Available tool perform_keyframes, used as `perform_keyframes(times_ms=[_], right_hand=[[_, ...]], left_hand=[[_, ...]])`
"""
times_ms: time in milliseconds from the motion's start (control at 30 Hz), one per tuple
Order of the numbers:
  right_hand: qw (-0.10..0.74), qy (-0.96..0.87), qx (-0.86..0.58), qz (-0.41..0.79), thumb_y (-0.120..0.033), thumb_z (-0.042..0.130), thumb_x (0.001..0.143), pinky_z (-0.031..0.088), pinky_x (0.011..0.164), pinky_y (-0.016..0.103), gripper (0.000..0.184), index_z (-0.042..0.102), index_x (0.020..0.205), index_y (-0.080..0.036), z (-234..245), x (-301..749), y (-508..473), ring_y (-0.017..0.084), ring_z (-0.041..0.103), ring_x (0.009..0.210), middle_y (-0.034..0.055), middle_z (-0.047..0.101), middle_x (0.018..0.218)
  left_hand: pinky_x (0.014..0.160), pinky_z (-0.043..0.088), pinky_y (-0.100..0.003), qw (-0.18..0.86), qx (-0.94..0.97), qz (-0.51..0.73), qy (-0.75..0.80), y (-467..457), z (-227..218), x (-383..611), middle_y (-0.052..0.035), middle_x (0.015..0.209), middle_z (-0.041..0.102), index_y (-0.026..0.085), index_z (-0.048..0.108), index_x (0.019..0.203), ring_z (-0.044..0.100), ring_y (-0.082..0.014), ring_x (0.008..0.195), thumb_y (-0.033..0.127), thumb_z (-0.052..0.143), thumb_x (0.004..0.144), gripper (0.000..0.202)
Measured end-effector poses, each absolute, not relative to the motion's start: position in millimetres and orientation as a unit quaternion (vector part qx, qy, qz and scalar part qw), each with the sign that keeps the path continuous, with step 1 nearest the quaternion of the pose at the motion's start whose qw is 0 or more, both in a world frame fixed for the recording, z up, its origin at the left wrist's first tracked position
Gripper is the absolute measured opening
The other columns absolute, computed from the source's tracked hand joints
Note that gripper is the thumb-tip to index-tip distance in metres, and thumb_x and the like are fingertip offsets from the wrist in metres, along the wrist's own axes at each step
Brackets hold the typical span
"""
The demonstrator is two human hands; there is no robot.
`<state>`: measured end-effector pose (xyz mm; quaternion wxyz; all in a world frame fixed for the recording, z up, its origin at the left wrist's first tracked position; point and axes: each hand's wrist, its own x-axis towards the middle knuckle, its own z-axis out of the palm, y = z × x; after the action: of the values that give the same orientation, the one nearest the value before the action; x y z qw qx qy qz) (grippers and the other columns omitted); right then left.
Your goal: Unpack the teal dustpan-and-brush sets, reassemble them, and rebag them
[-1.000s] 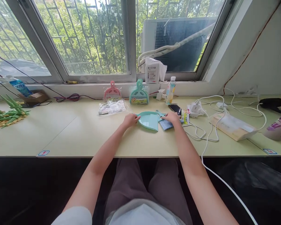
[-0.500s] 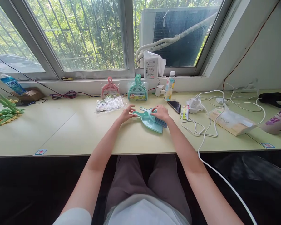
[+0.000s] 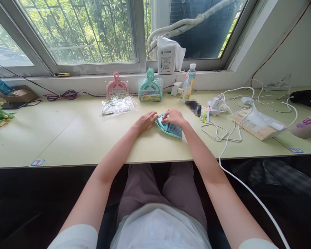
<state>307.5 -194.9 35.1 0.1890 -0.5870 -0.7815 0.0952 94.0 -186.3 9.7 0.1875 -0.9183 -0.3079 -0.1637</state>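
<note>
Both hands on a small teal dustpan at the desk's middle

The brush (image 3: 174, 129) lies in the dustpan (image 3: 162, 125) on the desk (image 3: 80, 138); right hand (image 3: 174, 117) presses down on it, fingers flat, left hand (image 3: 146, 120) open, touching the pan's 9 o'clock edge.

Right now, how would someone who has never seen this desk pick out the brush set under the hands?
Follow the window sill down to the pale desk. At its middle both hands rest on a teal dustpan and brush: unwrapped and lying flat, unlike the pink set and teal set propped up in plastic.
</note>
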Motion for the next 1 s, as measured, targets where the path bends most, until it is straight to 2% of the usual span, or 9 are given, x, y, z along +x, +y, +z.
perform_keyframes(times_ms=[133, 233, 400, 533, 633, 800, 1000], right_hand=[[0.194, -0.786, -0.575, 0.119, -0.040, 0.076, 0.071, 0.044, 0.087, 0.030, 0.018, 0.076, 0.079, -0.024, 32, 310, -193, 0.023, 0.057, 0.108, 0.0039, 0.067, 0.110], [0.195, -0.787, -0.575, 0.112, -0.039, 0.075, 0.072, 0.044, 0.083, 0.029, 0.016, 0.075, 0.078, -0.024, 29, 308, -190, 0.022, 0.058, 0.104, 0.0032, 0.068, 0.108], [0.199, -0.781, -0.579, 0.121, -0.041, 0.077, 0.069, 0.044, 0.080, 0.027, 0.019, 0.076, 0.079, -0.024, 27, 306, -188, 0.020, 0.060, 0.100, 0.0024, 0.068, 0.109], [0.204, -0.771, -0.588, 0.136, -0.042, 0.077, 0.066, 0.044, 0.080, 0.027, 0.023, 0.076, 0.080, -0.024, 26, 307, -187, 0.020, 0.060, 0.098, 0.0024, 0.069, 0.107], [0.206, -0.767, -0.590, 0.144, -0.043, 0.076, 0.065, 0.044, 0.079, 0.027, 0.024, 0.075, 0.079, -0.023, 24, 308, -185, 0.020, 0.060, 0.096, 0.0022, 0.069, 0.103], [0.215, -0.771, -0.578, 0.159, -0.044, 0.076, 0.064, 0.042, 0.077, 0.027, 0.024, 0.075, 0.076, -0.024, 23, 308, -185, 0.019, 0.060, 0.093, 0.0011, 0.069, 0.102], [0.210, -0.768, -0.585, 0.157, -0.046, 0.075, 0.064, 0.042, 0.074, 0.027, 0.025, 0.074, 0.073, -0.024, 25, 307, -185, 0.019, 0.060, 0.092, 0.0010, 0.070, 0.101]], left_hand=[[0.093, 0.048, -0.034, 0.231, -0.923, -0.155, -0.266, -185, 9, 98, -0.0131, 0.116, 0.061, 0.014, 0.062, 0.105, 0.054, -0.0225, 0.116, 0.010, 0.039, 0.094, 0.026], [0.087, 0.050, -0.032, 0.217, -0.922, -0.161, -0.277, -184, 9, 99, -0.0114, 0.109, 0.063, 0.014, 0.064, 0.099, 0.056, -0.0217, 0.111, 0.007, 0.041, 0.091, 0.025], [0.082, 0.051, -0.028, 0.129, -0.927, -0.194, -0.295, -183, 8, 100, -0.0093, 0.114, 0.060, 0.017, 0.065, 0.092, 0.053, -0.0204, 0.115, 0.004, 0.045, 0.085, 0.025], [0.090, 0.050, -0.030, 0.023, -0.925, -0.242, -0.293, -178, 6, 100, -0.0088, 0.116, 0.058, 0.019, 0.065, 0.085, 0.051, -0.0215, 0.118, 0.006, 0.050, 0.080, 0.021], [0.098, 0.048, -0.035, -0.014, -0.924, -0.256, -0.284, -174, 4, 99, -0.0098, 0.116, 0.057, 0.019, 0.066, 0.083, 0.049, -0.0236, 0.119, 0.006, 0.053, 0.077, 0.019], [0.102, 0.045, -0.040, -0.007, -0.928, -0.256, -0.270, -174, 5, 99, -0.0119, 0.116, 0.056, 0.017, 0.067, 0.082, 0.047, -0.0251, 0.119, 0.004, 0.053, 0.077, 0.020], [0.097, 0.048, -0.039, 0.022, -0.926, -0.248, -0.286, -173, 5, 100, -0.0111, 0.113, 0.056, 0.017, 0.068, 0.083, 0.050, -0.0237, 0.111, 0.005, 0.053, 0.079, 0.021]])
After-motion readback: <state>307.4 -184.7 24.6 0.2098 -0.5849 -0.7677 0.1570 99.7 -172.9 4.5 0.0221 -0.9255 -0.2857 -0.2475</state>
